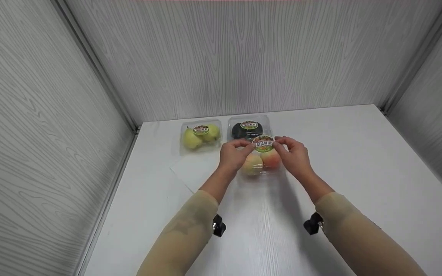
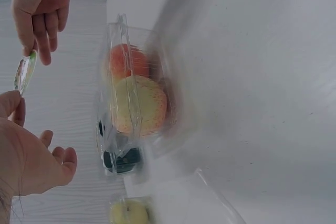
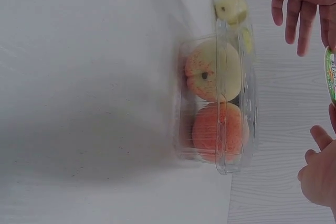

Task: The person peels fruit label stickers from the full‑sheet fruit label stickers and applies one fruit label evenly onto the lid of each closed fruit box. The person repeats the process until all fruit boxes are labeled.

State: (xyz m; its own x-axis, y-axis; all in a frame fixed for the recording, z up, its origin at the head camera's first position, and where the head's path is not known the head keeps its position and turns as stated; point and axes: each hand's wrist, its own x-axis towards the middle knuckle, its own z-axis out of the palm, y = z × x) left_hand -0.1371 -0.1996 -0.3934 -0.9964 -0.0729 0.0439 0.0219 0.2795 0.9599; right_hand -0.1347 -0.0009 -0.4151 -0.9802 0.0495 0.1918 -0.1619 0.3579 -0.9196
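Observation:
My left hand (image 1: 233, 156) and right hand (image 1: 294, 156) pinch opposite edges of a round fruit label sticker (image 1: 263, 144) with green, red and white print. Between the fingertips the sticker is stretched flat, raised over a clear plastic clamshell box (image 3: 227, 169). Inside that closed box sit a yellowish peach (image 2: 140, 106) and a redder peach (image 3: 216, 132). Both wrist views show the sticker edge-on, apart from the lid, with the other fingers loosely bent.
Behind stand two more clear boxes bearing similar labels: one with yellow-green pears (image 1: 193, 140), one with dark fruit (image 1: 240, 131). A thin pale sheet (image 1: 190, 172) lies left of the peach box on the white table (image 1: 359, 172). Grey wood-grain panels (image 1: 225, 57) enclose the back and sides.

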